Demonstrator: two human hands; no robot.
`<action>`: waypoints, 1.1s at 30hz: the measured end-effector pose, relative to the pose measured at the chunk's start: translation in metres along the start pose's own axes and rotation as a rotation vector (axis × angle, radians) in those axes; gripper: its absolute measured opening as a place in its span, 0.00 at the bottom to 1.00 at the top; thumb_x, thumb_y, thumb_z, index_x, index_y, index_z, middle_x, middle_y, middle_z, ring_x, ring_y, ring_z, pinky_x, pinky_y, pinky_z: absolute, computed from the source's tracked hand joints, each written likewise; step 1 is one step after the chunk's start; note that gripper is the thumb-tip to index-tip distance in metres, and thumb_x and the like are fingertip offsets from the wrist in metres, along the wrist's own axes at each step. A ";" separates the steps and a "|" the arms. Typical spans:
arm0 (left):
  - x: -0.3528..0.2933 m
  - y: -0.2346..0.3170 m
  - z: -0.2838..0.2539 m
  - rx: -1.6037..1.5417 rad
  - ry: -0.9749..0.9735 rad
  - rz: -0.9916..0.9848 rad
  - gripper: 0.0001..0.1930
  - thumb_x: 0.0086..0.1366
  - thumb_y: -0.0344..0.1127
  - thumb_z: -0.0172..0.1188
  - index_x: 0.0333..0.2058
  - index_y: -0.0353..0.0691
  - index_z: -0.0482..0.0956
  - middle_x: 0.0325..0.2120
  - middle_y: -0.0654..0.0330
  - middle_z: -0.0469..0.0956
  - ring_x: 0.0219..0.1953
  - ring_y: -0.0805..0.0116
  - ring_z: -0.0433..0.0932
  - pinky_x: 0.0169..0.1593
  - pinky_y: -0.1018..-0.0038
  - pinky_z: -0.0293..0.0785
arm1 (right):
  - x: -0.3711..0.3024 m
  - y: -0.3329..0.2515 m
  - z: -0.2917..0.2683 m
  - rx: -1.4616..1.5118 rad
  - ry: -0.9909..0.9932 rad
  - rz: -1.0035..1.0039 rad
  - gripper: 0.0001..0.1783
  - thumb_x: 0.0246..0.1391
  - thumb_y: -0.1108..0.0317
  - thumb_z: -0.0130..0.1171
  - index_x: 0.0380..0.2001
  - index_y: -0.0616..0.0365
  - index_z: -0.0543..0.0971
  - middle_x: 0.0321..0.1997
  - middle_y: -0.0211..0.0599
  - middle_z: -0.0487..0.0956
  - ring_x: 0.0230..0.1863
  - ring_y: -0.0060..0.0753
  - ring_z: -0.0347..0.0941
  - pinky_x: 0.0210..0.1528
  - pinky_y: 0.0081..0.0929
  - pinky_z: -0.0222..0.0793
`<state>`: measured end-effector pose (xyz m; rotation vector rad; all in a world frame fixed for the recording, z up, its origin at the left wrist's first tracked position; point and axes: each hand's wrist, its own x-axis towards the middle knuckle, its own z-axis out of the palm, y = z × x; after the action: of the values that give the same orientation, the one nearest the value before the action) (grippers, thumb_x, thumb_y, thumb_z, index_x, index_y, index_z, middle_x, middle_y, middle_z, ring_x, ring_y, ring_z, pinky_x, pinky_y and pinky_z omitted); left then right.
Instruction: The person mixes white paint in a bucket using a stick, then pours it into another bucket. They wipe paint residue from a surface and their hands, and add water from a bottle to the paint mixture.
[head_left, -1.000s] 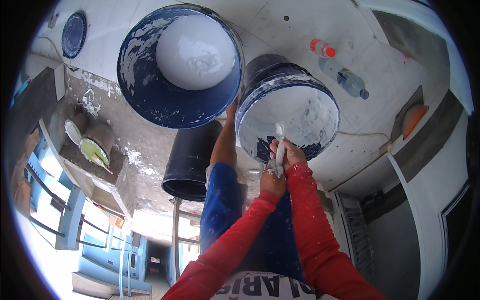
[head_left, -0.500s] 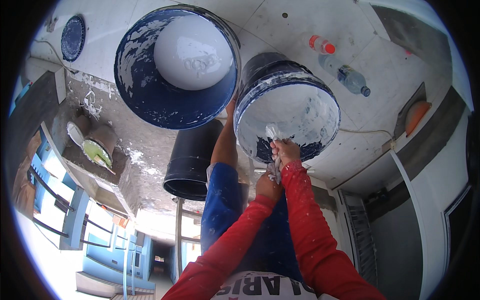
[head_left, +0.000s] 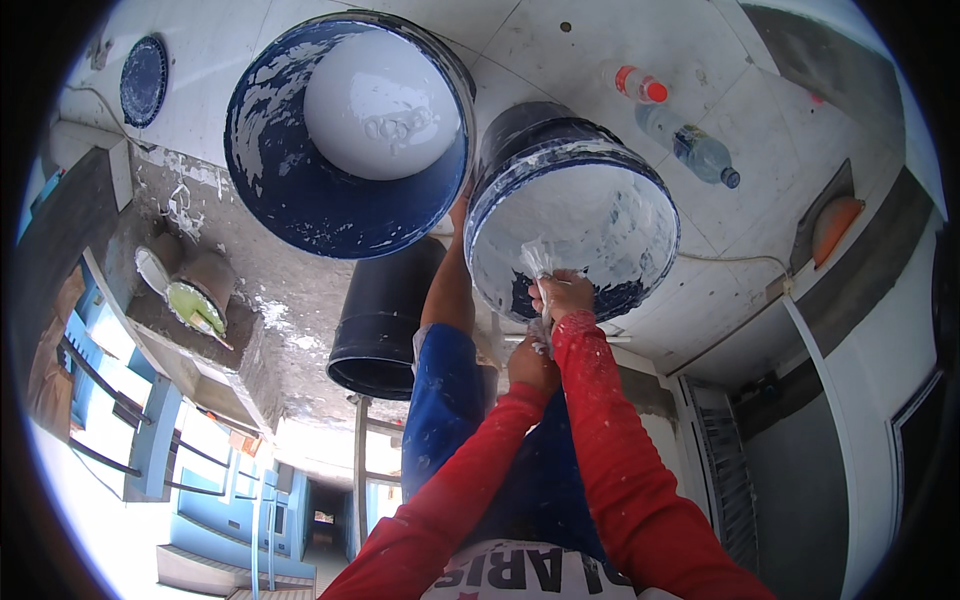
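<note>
A crumpled, whitish plastic bag is gripped in both my hands. My right hand closes round its upper part at the near rim of a dark bucket smeared inside with white. Just below and to the left, my left hand is closed on the lower, twisted part. The bag's top end sticks out over the bucket's opening. To the left stands a larger blue bucket with smooth white paint in its bottom.
A black bucket is beside my leg. Two plastic bottles, one red-capped and one clear, lie on the tiled floor at the right. A dark round lid is at far left, and a splattered container sits on the rough ledge.
My right hand and the bag's top end have shifted slightly left. My left hand has moved a little left too, still gripping the bag.
</note>
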<state>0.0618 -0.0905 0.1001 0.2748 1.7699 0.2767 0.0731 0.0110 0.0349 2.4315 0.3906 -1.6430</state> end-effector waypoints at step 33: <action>-0.014 -0.050 -0.005 0.039 0.078 0.101 0.27 0.54 0.22 0.44 0.55 0.38 0.71 0.54 0.45 0.69 0.52 0.46 0.70 0.55 0.58 0.65 | 0.061 0.026 0.051 -0.869 -0.099 -0.650 0.12 0.44 0.64 0.59 0.31 0.60 0.81 0.33 0.51 0.81 0.37 0.54 0.78 0.43 0.40 0.72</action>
<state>0.0583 -0.1426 0.0975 0.3865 1.8428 0.3290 0.0581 -0.0214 -0.0411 1.6207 1.6039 -1.3193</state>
